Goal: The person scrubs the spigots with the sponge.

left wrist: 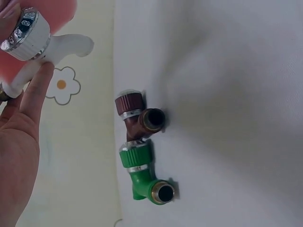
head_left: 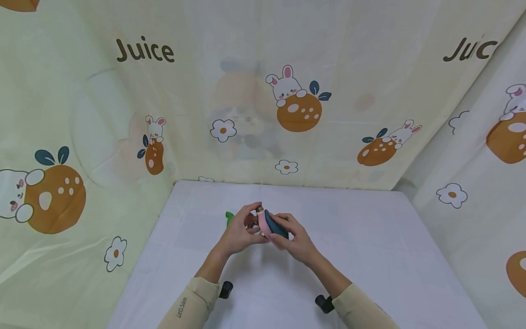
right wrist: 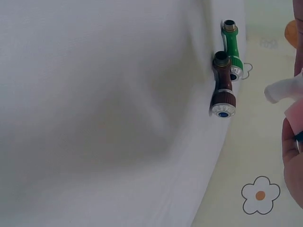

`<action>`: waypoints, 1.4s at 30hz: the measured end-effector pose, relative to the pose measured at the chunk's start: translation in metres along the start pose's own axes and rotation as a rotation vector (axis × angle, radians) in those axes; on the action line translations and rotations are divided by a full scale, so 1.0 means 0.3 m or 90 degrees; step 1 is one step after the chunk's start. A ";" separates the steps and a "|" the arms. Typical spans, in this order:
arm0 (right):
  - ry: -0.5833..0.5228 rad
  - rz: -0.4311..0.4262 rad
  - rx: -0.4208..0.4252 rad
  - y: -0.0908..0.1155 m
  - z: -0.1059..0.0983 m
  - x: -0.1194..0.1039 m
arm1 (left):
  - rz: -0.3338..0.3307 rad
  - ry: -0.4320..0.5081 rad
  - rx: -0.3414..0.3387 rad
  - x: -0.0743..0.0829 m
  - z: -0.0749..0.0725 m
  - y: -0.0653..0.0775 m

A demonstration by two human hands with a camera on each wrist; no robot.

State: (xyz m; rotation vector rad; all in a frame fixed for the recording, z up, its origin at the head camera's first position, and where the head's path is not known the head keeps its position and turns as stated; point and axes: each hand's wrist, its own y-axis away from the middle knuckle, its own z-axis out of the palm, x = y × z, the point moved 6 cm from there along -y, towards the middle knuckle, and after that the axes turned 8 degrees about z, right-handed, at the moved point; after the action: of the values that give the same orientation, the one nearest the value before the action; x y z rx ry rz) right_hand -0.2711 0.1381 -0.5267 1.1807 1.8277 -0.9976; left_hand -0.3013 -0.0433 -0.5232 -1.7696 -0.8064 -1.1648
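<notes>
A white angle valve [left wrist: 61,47] with a chrome-ringed knob and a brass threaded end is held by my left hand [head_left: 240,233], its fingers around the body. Much of the valve is hidden behind the fingers in the head view. My right hand [head_left: 297,242] grips a pink and dark blue pad-like thing [head_left: 276,226] from the right side. Its pink face lies right up against the valve; its exact kind does not show. Both hands are raised over the table, close together. Beyond them stand a brown valve [left wrist: 135,116] and a green valve [left wrist: 142,172], side by side.
The white-covered table [head_left: 370,256] meets a printed curtain [head_left: 337,151] at its far edge. More curtain hangs along both sides. A black wrist device [head_left: 226,289] sits under the left sleeve, another black device [head_left: 324,304] by the right sleeve.
</notes>
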 end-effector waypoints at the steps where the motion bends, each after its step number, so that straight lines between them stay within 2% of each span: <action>1: -0.003 0.004 -0.003 0.000 -0.001 0.003 | -0.001 0.005 0.000 -0.001 0.000 0.001; 11: -0.026 0.044 -0.001 0.000 -0.012 0.028 | -0.004 0.028 0.006 0.005 -0.003 0.005; 20: -0.040 0.185 0.029 -0.013 -0.025 0.055 | 0.005 0.040 0.007 0.027 -0.002 0.001; 23: -0.051 0.210 0.032 -0.019 -0.025 0.061 | 0.009 0.034 0.008 0.035 -0.001 -0.001; 27: -0.054 0.228 0.044 -0.026 -0.021 0.055 | 0.018 0.041 0.016 0.045 0.001 -0.003; 32: -0.075 0.242 0.075 -0.027 -0.018 0.038 | 0.023 0.012 0.024 0.060 0.006 -0.005; 38: -0.087 0.248 0.098 -0.026 -0.016 -0.009 | 0.005 0.001 0.025 0.058 0.012 -0.007; 42: -0.081 0.254 0.107 -0.033 -0.015 -0.002 | -0.013 0.011 0.020 0.058 0.016 -0.006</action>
State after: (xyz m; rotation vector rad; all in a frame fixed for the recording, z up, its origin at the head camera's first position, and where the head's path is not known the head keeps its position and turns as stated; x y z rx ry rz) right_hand -0.2810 0.1391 -0.5220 1.4759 1.3581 -0.9790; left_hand -0.2947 -0.0371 -0.5075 -1.7280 -0.8307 -1.1735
